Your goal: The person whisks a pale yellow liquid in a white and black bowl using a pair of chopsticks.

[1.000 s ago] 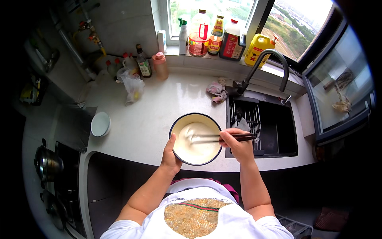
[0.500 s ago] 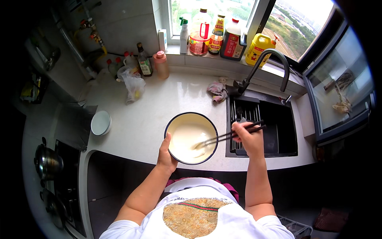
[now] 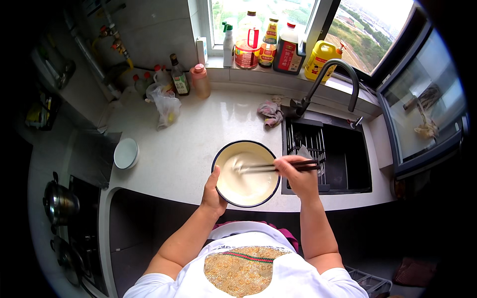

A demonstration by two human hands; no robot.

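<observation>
A cream-coloured bowl with a dark rim [image 3: 275, 158] stands at the front of the counter, holding a pale, creamy batter [image 3: 246, 184]. My left hand [image 3: 213, 193] grips the bowl's left side, thumb up against the rim and the other fingers hidden under or behind it. Over the right rim, my right hand [image 3: 298, 177] is closed round a pair of dark chopsticks [image 3: 266, 168]. Their tips dip into the batter left of the bowl's middle and are smeared by motion.
Right of the bowl lies a black sink [image 3: 348, 169] with a rack and a curved faucet [image 3: 343, 64]. A crumpled cloth [image 3: 272, 111] lies beside it. White bowls [image 3: 126, 153] stand at left, near the stove with a pot [image 3: 60, 202]. Bottles [image 3: 200, 81] line the back.
My right hand has moved left, and the chopstick tips have swept up and left through the batter. The bowl, with my left hand on it, has shifted slightly right.
</observation>
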